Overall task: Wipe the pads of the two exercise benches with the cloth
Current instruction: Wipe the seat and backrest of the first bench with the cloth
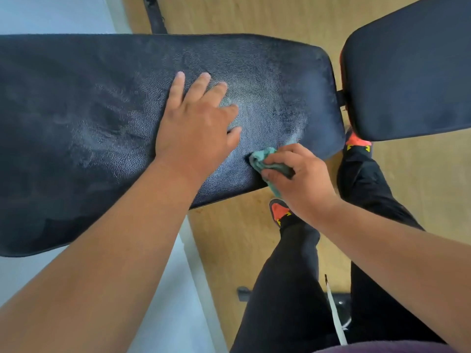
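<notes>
Nearest, two bare forearms and dark trousers, with black shoes (280, 212) marked orange and yellow standing on pale wooden floor (242, 238). Right hand (300, 174) curled round a bunched teal cloth (265, 159), fingers pinching it from above, one tail of fabric hanging below the pad edge. Cloth touching the long pad (102, 123) at its near edge, close to the rounded right corner. Left hand (196, 123) flat on the same pad, fingers straight and a little spread, palm pressing down, holding nothing.

For good wiping here, probably best to open the cloth wider under the palm, because a small bunch covers only a narrow strip. Better also to press evenly and draw long overlapping passes along the pad, from the corner toward the far left end, and to keep the left hand as a brace just beside the wiped zone, not on it. Edge and corner seams likely need a separate pass.

Long pad: black, grained like leather, slightly shiny, with pale hazy smears across the middle, rounded corners, soft-looking. Farther right, a second pad (407, 72), also black, smoother and more matte, joined by a dark bracket; looks untouched, though hard to say. Beyond, a black frame bar (156, 19) on the floor.
</notes>
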